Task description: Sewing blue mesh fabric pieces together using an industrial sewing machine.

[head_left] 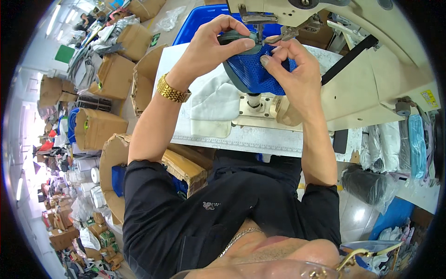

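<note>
A cream sewing machine [360, 81] stands over the white table, with its needle and presser foot [260, 37] at the top centre. Under the foot is a piece of blue mesh fabric [255, 79] with a grey-green edge piece [234, 74]. My left hand [216, 49], with a gold watch on the wrist, is closed on the grey-green piece, thumb on top, just left of the needle. My right hand [292, 69] is closed on the blue mesh at the needle's right, fingertips curled beside the foot. Pale fabric pieces [209, 111] lie on the table below.
A blue plastic bin [193, 25] sits behind the white table [269, 142]. Cardboard boxes [100, 128] and piled materials fill the left side. Wrapped rolls [385, 144] lie at the right. A small distant person [86, 21] is at the upper left.
</note>
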{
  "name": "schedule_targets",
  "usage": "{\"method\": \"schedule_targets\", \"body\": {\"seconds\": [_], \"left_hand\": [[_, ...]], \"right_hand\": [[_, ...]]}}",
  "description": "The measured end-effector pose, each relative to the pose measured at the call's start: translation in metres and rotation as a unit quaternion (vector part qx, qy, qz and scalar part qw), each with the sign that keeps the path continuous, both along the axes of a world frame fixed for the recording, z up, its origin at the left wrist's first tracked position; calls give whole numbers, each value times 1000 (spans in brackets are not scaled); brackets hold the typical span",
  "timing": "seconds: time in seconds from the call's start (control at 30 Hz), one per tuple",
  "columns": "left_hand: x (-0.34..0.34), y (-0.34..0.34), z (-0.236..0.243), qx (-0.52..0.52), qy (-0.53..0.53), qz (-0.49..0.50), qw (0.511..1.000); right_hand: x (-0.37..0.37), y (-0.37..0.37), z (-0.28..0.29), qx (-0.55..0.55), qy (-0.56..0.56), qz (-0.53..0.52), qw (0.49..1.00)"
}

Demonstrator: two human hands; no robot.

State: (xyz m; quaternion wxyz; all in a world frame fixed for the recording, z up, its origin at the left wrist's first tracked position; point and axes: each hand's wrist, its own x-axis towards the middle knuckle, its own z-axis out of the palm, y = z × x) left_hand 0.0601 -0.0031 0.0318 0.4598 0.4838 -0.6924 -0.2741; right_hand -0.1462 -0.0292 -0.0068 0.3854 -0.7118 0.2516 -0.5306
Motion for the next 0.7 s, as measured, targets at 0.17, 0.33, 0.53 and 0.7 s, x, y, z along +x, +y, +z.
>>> {"method": "schedule_targets", "body": {"seconds": [0.17, 0.33, 0.53, 0.7], "left_hand": [[-5, 4, -8, -39, 2, 41, 998], [-13, 6, -13, -78, -15, 80, 994], [-21, 6, -20, -142, -18, 131, 981], [-23, 3, -25, -162, -8, 158, 974]], "right_hand": [[-3, -8, 2, -13, 8, 8, 1000], [-9, -14, 4, -19, 16, 33, 999], [-18, -17, 15, -4, 78, 46, 996], [-17, -22, 11, -40, 52, 56, 996]]}}
